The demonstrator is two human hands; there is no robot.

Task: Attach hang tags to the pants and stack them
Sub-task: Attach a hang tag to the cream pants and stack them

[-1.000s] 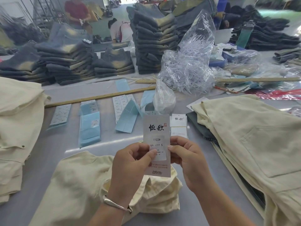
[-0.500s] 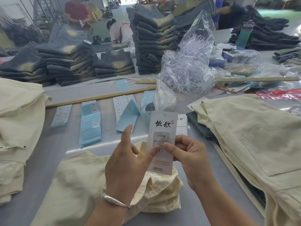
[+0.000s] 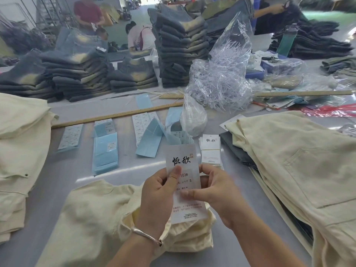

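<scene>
A white hang tag [image 3: 184, 157] with black characters stands upright between both hands above cream pants [image 3: 92, 218] lying folded on the table in front of me. My left hand [image 3: 158, 197] pinches the tag's left edge, thumb on its face. My right hand [image 3: 215, 191] pinches the right side, thumb across the printed sticker. A small pile of the same hang tags [image 3: 210, 151] lies just beyond. Cream pants are stacked at the right [image 3: 300, 170] and at the left [image 3: 21, 151].
Blue and white sticker sheets [image 3: 105, 149] lie in rows on the grey table [image 3: 63, 170]. A clear bag of plastic tag fasteners [image 3: 221, 78] stands behind, with a smaller bag [image 3: 192, 118] and a wooden ruler [image 3: 119, 114]. Dark jeans stacks [image 3: 181, 49] and people fill the back.
My left hand, which had its fingers lifted off half a second ago, has closed back on the tag's left edge. The tag sits upright again after a slight tilt.
</scene>
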